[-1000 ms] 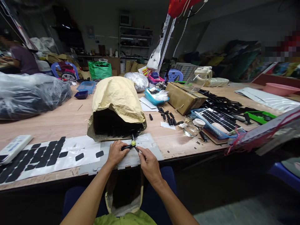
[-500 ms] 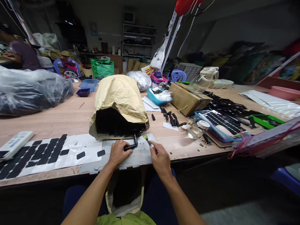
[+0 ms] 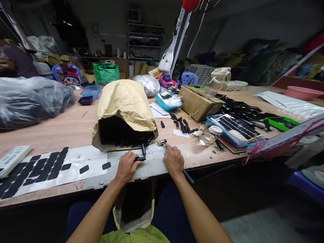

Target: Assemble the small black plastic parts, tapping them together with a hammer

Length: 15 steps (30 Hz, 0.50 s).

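My left hand (image 3: 126, 166) is closed on a small black L-shaped plastic part (image 3: 141, 155), pressing it onto a grey sheet (image 3: 149, 167) at the table's near edge. My right hand (image 3: 173, 160) grips a small hammer (image 3: 162, 143); its silver head with a yellow-green tip lies on the table just right of the part, and the dark handle sticks out behind my wrist over the edge. A tan sack (image 3: 125, 108) full of black parts lies open just behind both hands.
A white sheet with black pads (image 3: 40, 168) and a remote (image 3: 13, 159) lie left. Loose black parts (image 3: 181, 125), a glass jar (image 3: 208, 136), a cardboard box (image 3: 198, 103) and a solar panel (image 3: 231, 126) sit right. A bulging plastic bag (image 3: 30, 100) is far left; another person's sleeve (image 3: 20, 64) shows beyond it.
My right hand has moved right, away from the black part, carrying the hammer; its head now rests on the table. My left hand has kept holding the part in place.
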Each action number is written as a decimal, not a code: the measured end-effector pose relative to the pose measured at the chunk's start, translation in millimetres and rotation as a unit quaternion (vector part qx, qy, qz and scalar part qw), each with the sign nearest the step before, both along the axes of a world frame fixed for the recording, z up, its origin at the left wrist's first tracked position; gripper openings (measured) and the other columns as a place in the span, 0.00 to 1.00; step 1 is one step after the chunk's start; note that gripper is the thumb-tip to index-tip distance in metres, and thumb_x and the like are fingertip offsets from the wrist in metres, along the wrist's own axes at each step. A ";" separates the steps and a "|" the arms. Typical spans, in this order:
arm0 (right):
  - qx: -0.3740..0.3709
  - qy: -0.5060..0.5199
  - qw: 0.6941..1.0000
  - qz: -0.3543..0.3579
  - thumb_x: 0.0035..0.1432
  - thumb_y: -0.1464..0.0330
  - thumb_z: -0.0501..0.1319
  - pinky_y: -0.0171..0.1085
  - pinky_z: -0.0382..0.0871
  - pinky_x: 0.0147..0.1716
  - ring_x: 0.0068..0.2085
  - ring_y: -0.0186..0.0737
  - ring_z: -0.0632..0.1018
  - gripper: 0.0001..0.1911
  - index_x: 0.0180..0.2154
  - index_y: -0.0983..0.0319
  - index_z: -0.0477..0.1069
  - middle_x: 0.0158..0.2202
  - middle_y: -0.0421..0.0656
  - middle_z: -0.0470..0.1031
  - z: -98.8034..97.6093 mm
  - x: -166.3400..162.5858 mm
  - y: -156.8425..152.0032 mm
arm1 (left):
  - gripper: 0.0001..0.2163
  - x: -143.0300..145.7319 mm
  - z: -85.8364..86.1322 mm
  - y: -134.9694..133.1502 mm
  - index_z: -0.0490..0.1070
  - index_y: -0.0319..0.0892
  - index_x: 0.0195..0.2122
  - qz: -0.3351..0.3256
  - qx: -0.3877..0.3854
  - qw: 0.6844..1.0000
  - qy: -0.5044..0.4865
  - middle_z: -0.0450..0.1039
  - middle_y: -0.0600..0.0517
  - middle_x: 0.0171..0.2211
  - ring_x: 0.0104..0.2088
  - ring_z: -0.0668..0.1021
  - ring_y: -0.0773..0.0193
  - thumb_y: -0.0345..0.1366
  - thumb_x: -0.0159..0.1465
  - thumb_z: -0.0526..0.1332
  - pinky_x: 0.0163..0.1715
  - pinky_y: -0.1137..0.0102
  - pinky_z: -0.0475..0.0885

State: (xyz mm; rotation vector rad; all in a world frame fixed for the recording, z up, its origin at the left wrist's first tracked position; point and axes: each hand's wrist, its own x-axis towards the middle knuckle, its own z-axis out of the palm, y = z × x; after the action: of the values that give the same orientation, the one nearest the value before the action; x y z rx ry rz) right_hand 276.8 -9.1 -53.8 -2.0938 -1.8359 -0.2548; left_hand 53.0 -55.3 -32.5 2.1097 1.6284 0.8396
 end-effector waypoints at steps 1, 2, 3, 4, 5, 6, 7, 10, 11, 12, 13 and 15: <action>0.000 -0.002 1.000 0.000 0.64 0.71 0.54 0.37 0.57 0.34 0.40 0.43 0.70 0.18 0.53 0.58 0.70 0.39 0.46 0.71 -0.1 0.3 -0.1 | 0.08 5.5 0.5 -11.0 0.72 0.43 0.42 -0.027 0.013 0.999 -0.019 0.73 0.48 0.39 0.41 0.73 0.58 0.37 0.67 0.56 0.42 0.64 0.65; 0.001 -0.004 1.000 0.000 0.64 0.71 0.54 0.37 0.57 0.34 0.40 0.43 0.70 0.18 0.54 0.58 0.70 0.39 0.46 0.71 -0.2 0.6 -0.1 | 0.09 11.9 -0.4 -24.4 0.72 0.43 0.43 -0.063 0.019 0.997 -0.038 0.73 0.48 0.39 0.41 0.73 0.59 0.38 0.68 0.54 0.42 0.65 0.66; 0.001 -0.005 1.000 -0.001 0.64 0.71 0.54 0.37 0.56 0.34 0.40 0.43 0.70 0.18 0.54 0.58 0.70 0.39 0.46 0.71 -0.3 0.9 -0.1 | 0.10 18.5 -3.2 -39.4 0.71 0.43 0.44 -0.105 0.015 0.993 -0.050 0.74 0.48 0.39 0.39 0.74 0.60 0.39 0.69 0.53 0.41 0.66 0.66; 0.002 -0.005 1.000 -0.003 0.64 0.71 0.53 0.37 0.56 0.34 0.40 0.43 0.70 0.18 0.54 0.57 0.70 0.39 0.46 0.71 -0.4 1.1 0.0 | 0.11 25.0 -8.1 -55.0 0.71 0.44 0.45 -0.147 0.002 0.988 -0.054 0.74 0.49 0.38 0.38 0.75 0.61 0.40 0.69 0.52 0.40 0.67 0.67; 0.002 -0.006 1.000 -0.004 0.64 0.71 0.53 0.37 0.57 0.34 0.40 0.43 0.70 0.18 0.53 0.57 0.70 0.39 0.46 0.71 -0.5 1.2 0.1 | 0.12 30.7 -15.4 -70.1 0.71 0.45 0.45 -0.180 -0.022 0.983 -0.044 0.75 0.50 0.37 0.37 0.75 0.61 0.42 0.70 0.52 0.40 0.67 0.67; 0.001 -0.006 1.000 -0.005 0.64 0.71 0.53 0.38 0.57 0.34 0.40 0.43 0.70 0.17 0.53 0.57 0.70 0.39 0.46 0.71 -0.6 1.1 0.1 | 0.12 35.0 -24.9 -83.5 0.72 0.46 0.44 -0.194 -0.054 0.979 -0.029 0.76 0.51 0.35 0.36 0.76 0.61 0.43 0.69 0.52 0.39 0.68 0.67; 0.001 -0.006 1.000 -0.006 0.64 0.71 0.53 0.38 0.57 0.35 0.40 0.43 0.70 0.17 0.53 0.58 0.70 0.40 0.46 0.71 -0.7 1.0 0.2 | 0.12 37.6 -36.2 -94.4 0.72 0.46 0.44 -0.189 -0.097 0.977 -0.015 0.76 0.51 0.35 0.36 0.77 0.62 0.44 0.69 0.52 0.38 0.68 0.67; -0.001 -0.004 1.000 -0.006 0.64 0.71 0.53 0.38 0.57 0.35 0.41 0.43 0.70 0.17 0.53 0.58 0.70 0.40 0.46 0.71 -1.1 0.3 0.4 | 0.13 34.5 -76.0 -107.9 0.74 0.47 0.43 -0.093 -0.252 0.963 0.026 0.79 0.51 0.39 0.42 0.79 0.58 0.44 0.68 0.52 0.41 0.68 0.68; -0.001 -0.003 1.000 -0.007 0.64 0.71 0.53 0.38 0.57 0.35 0.41 0.44 0.70 0.17 0.53 0.57 0.70 0.40 0.46 0.71 -1.4 0.1 0.5 | 0.14 30.7 -88.6 -106.7 0.74 0.47 0.44 -0.049 -0.302 0.951 0.042 0.79 0.49 0.41 0.45 0.79 0.56 0.44 0.68 0.52 0.43 0.67 0.69; -0.002 -0.001 1.000 -0.007 0.64 0.71 0.53 0.38 0.57 0.35 0.41 0.44 0.70 0.17 0.53 0.57 0.69 0.40 0.46 0.71 -1.7 -0.1 0.6 | 0.15 26.4 -99.9 -103.7 0.75 0.46 0.45 -0.009 -0.347 0.936 0.055 0.79 0.48 0.43 0.47 0.78 0.54 0.45 0.67 0.52 0.46 0.65 0.69; -0.002 0.000 1.000 -0.007 0.64 0.70 0.53 0.38 0.57 0.35 0.41 0.44 0.70 0.17 0.53 0.57 0.69 0.40 0.46 0.71 -2.0 -0.2 0.8 | 0.16 22.0 -109.3 -99.6 0.74 0.46 0.47 0.026 -0.385 0.920 0.063 0.79 0.47 0.46 0.50 0.78 0.52 0.46 0.67 0.52 0.48 0.63 0.69; -0.004 0.002 1.000 -0.006 0.64 0.71 0.53 0.37 0.57 0.35 0.41 0.44 0.70 0.18 0.54 0.58 0.69 0.40 0.46 0.71 -2.5 -0.3 1.1 | 0.19 14.8 -122.3 -91.2 0.73 0.46 0.52 0.073 -0.441 0.893 0.056 0.78 0.45 0.49 0.52 0.77 0.50 0.47 0.66 0.53 0.51 0.61 0.69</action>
State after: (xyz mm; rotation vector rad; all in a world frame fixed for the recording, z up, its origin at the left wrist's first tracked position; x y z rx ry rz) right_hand 276.5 -8.0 -56.3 -2.1100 -1.8255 -0.2464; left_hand 67.7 -146.6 -154.7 1.4040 1.7653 -0.0458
